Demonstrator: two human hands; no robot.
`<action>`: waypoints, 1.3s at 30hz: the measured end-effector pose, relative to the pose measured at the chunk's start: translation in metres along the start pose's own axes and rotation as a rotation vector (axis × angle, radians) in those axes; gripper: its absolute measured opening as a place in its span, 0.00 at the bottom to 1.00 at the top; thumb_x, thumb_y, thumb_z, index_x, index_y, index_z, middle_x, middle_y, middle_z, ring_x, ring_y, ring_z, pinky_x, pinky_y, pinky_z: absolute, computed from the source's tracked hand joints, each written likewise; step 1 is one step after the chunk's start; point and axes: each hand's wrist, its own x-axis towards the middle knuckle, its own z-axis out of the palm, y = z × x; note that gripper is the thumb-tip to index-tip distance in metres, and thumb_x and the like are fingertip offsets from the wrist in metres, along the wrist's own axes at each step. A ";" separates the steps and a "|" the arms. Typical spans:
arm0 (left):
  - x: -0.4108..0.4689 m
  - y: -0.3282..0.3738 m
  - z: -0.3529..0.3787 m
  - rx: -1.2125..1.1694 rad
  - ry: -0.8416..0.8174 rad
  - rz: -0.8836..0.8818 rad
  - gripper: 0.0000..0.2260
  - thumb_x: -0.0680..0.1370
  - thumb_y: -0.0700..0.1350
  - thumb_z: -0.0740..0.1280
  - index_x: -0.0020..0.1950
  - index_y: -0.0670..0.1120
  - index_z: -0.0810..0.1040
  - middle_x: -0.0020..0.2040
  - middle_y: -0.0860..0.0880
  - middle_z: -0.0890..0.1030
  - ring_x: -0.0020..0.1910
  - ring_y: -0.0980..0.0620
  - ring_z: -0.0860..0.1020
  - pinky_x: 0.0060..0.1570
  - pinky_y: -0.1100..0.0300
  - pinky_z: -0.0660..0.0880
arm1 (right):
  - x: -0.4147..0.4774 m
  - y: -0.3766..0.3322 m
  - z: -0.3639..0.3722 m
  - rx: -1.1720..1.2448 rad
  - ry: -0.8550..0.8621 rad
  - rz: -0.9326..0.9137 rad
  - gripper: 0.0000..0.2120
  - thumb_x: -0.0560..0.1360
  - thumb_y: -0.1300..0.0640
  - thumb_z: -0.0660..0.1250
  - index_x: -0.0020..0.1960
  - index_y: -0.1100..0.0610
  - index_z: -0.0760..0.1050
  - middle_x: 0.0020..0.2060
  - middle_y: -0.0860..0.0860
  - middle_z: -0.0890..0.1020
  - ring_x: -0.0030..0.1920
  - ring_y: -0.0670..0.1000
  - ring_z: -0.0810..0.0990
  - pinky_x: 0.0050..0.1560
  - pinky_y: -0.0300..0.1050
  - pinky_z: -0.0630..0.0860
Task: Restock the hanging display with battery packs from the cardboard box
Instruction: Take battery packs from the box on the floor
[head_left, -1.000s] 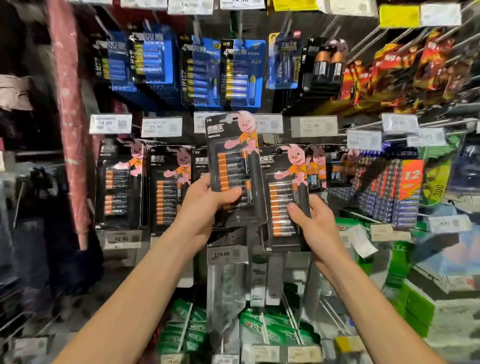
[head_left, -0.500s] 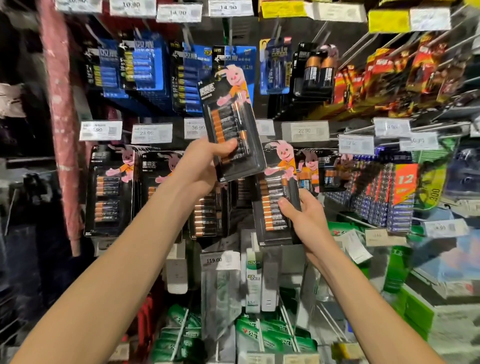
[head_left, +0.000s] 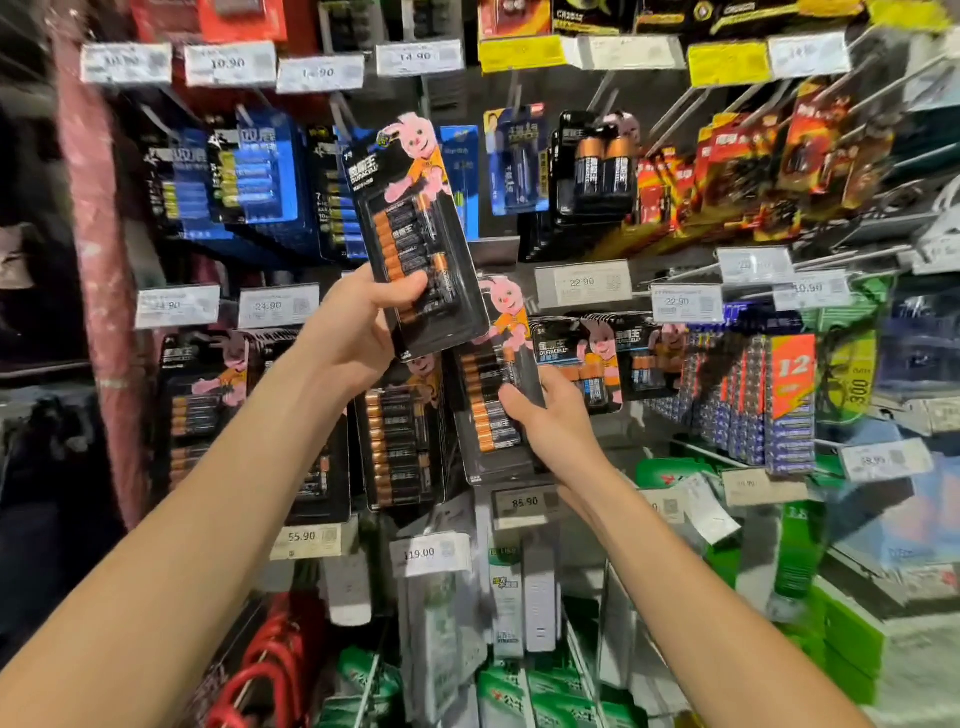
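Gripping a black battery pack (head_left: 415, 244) near its lower end, thumb curled across the front over the orange-and-black cells, the left hand (head_left: 353, 332) holds it raised and tilted before the blue packs (head_left: 260, 176) on the upper row of the hanging display (head_left: 498, 249). Lower and just beside it, the right hand (head_left: 556, 421) wraps its fingers round the right edge of a second battery pack (head_left: 488, 410), set among like black packs in the middle row above an 85.90 price tag (head_left: 524, 502). Whether that pack hangs on a hook cannot be told.
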 end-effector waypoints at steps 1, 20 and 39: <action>0.000 0.000 -0.003 -0.009 0.002 0.003 0.11 0.77 0.34 0.68 0.56 0.47 0.80 0.52 0.49 0.86 0.56 0.48 0.84 0.45 0.55 0.82 | 0.003 0.000 0.004 -0.005 -0.001 0.012 0.03 0.81 0.57 0.67 0.55 0.53 0.76 0.46 0.46 0.81 0.45 0.42 0.78 0.43 0.34 0.72; -0.002 -0.005 -0.004 -0.020 0.014 -0.022 0.09 0.77 0.35 0.68 0.54 0.46 0.80 0.52 0.48 0.86 0.55 0.48 0.84 0.50 0.49 0.84 | 0.009 0.012 0.020 0.083 0.139 0.090 0.03 0.80 0.60 0.67 0.51 0.60 0.77 0.43 0.51 0.78 0.44 0.48 0.76 0.48 0.43 0.73; -0.058 -0.059 -0.024 0.167 0.036 -0.113 0.16 0.75 0.33 0.71 0.62 0.41 0.78 0.53 0.44 0.86 0.55 0.43 0.83 0.53 0.46 0.79 | -0.003 0.038 0.030 -0.045 0.257 0.274 0.13 0.77 0.48 0.69 0.37 0.46 0.69 0.36 0.41 0.73 0.45 0.52 0.74 0.43 0.45 0.68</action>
